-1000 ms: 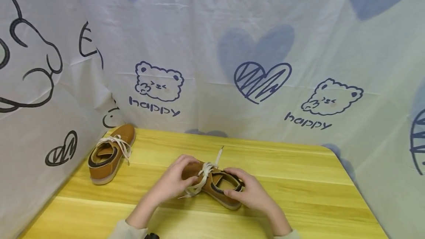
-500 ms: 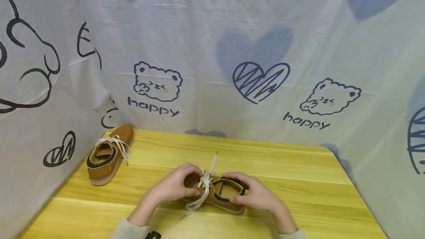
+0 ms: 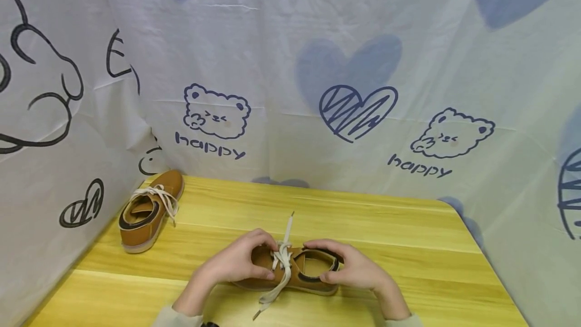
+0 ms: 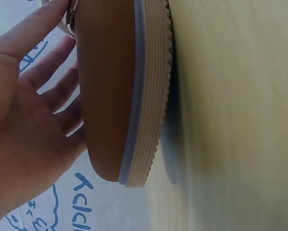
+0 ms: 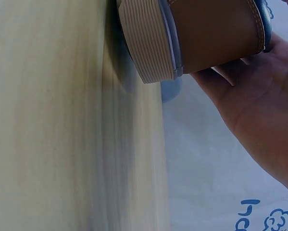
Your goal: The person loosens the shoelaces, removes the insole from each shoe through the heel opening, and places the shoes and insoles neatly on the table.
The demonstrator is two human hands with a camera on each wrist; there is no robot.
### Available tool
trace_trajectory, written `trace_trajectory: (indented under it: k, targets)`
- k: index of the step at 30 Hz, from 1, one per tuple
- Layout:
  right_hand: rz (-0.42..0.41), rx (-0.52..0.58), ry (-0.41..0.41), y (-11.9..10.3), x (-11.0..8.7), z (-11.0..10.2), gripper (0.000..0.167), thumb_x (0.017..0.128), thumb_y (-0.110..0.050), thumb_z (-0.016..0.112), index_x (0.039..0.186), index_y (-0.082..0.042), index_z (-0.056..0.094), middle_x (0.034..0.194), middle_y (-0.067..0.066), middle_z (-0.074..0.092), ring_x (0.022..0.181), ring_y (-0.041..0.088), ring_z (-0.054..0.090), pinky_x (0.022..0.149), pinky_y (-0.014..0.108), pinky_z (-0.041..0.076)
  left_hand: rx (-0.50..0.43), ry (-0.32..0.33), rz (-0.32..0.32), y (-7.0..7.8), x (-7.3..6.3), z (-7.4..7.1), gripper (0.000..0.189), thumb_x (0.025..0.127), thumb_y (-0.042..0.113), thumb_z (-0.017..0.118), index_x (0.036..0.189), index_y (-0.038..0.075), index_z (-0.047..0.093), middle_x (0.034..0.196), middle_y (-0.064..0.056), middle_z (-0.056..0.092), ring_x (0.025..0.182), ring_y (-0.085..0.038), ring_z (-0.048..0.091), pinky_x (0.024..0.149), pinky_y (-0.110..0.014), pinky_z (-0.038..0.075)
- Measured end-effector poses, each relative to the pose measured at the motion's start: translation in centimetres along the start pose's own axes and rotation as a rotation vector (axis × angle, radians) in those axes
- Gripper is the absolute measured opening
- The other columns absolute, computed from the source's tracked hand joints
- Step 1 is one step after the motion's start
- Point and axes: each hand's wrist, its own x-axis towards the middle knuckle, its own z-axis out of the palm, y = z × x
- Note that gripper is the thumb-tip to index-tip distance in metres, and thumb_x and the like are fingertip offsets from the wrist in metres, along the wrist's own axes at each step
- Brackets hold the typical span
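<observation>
A brown lace-up shoe lies crosswise in front of me, toe to the left and heel to the right. My left hand holds its front part, thumb on the near side and fingers over the far side. At the heel, my right hand grips the dark-trimmed collar, thumb near and fingers behind. Cream shoelaces cross the middle; one end points away, the other hangs over the near side. The left wrist view shows the ribbed sole close over the tabletop. The brown heel fills the top of the right wrist view.
A matching brown shoe, also with cream laces, stands at the table's left edge, toe pointing away. The yellow wood-grain table meets a white printed cloth behind and at both sides.
Both hands have turned the shoe so that its toe swung nearer to me and it lies more squarely crosswise. The near lace end now hangs lower. The other shoe has stayed put.
</observation>
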Motion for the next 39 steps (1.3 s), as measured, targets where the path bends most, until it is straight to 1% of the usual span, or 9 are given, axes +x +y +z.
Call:
trace_trajectory:
  k: [8,12,15,19,22,24,29,32,39]
  targets:
    - [-0.005,-0.017,0.002,0.2,-0.2,0.2,0.068,0.089,-0.012,0.076,0.152,-0.021,0.053,0.154,-0.004,0.053,0.143,0.024,0.046,0.118,0.04,0.036,-0.005,0.001,0.001,-0.1,-0.3,0.4,0.048,0.081,0.037,0.091,0.12,0.02,0.068,0.124,0.008,0.061,0.122,-0.022,0.058,0.111,-0.049,0.045]
    - [-0.004,-0.016,0.037,0.2,-0.1,0.5,0.059,0.095,-0.014,0.073,0.151,-0.019,0.055,0.151,-0.003,0.056,0.141,0.025,0.049,0.118,0.039,0.038,-0.007,0.001,0.0,-0.1,-0.3,0.4,0.048,0.081,0.037,0.091,0.12,0.019,0.069,0.124,0.008,0.061,0.122,-0.023,0.058,0.111,-0.049,0.045]
    - [-0.012,0.02,0.101,0.1,0.4,0.7,0.048,0.1,-0.015,0.07,0.147,-0.015,0.058,0.147,0.002,0.06,0.137,0.03,0.054,0.116,0.039,0.042,-0.011,0.001,0.002,-0.2,-0.3,0.5,0.048,0.081,0.036,0.091,0.12,0.02,0.068,0.124,0.008,0.061,0.122,-0.023,0.059,0.111,-0.049,0.045]
    - [-0.026,0.065,0.232,-0.3,1.3,1.2,0.037,0.103,-0.016,0.066,0.14,-0.01,0.064,0.138,0.009,0.066,0.129,0.039,0.06,0.108,0.044,0.05,-0.019,0.004,0.006,-0.3,-0.4,0.5,0.048,0.081,0.036,0.091,0.12,0.021,0.068,0.125,0.008,0.061,0.122,-0.023,0.058,0.111,-0.05,0.045]
    - [-0.021,0.049,0.317,-1.0,2.2,1.4,0.031,0.104,-0.017,0.066,0.134,-0.011,0.068,0.131,0.004,0.07,0.122,0.037,0.065,0.105,0.045,0.053,-0.025,0.003,0.013,-0.4,-0.3,0.4,0.048,0.081,0.035,0.091,0.121,0.02,0.068,0.125,0.007,0.061,0.123,-0.023,0.058,0.112,-0.05,0.045]
    - [-0.035,0.019,0.34,-1.5,3.0,1.5,0.029,0.104,-0.017,0.066,0.132,-0.011,0.069,0.128,0.003,0.071,0.119,0.035,0.067,0.104,0.047,0.053,-0.026,0.002,0.019,-0.4,-0.3,0.2,0.049,0.08,0.034,0.091,0.121,0.019,0.068,0.126,0.007,0.061,0.123,-0.023,0.058,0.111,-0.05,0.045]
    - [-0.093,-0.079,0.341,-2.7,4.8,1.8,0.027,0.102,-0.015,0.068,0.128,-0.009,0.071,0.126,0.003,0.072,0.117,0.027,0.068,0.103,0.052,0.053,-0.021,-0.001,0.027,-0.5,-0.2,0.0,0.049,0.08,0.035,0.091,0.121,0.021,0.068,0.126,0.008,0.061,0.123,-0.022,0.058,0.111,-0.049,0.045]
    - [-0.098,-0.145,0.324,-3.1,5.6,2.0,0.026,0.1,-0.012,0.07,0.126,-0.011,0.073,0.126,0.002,0.072,0.119,0.024,0.067,0.102,0.051,0.054,-0.023,-0.004,0.03,-0.6,-0.2,0.1,0.049,0.08,0.035,0.091,0.121,0.022,0.068,0.126,0.008,0.061,0.122,-0.022,0.058,0.11,-0.048,0.046]
    - [-0.092,-0.288,0.213,-4.0,6.5,2.7,0.024,0.099,-0.007,0.069,0.123,-0.011,0.074,0.123,0.003,0.072,0.113,0.022,0.067,0.099,0.049,0.056,-0.022,-0.007,0.035,-0.7,-0.2,0.1,0.05,0.08,0.034,0.091,0.122,0.021,0.068,0.127,0.006,0.062,0.122,-0.022,0.058,0.11,-0.048,0.046]
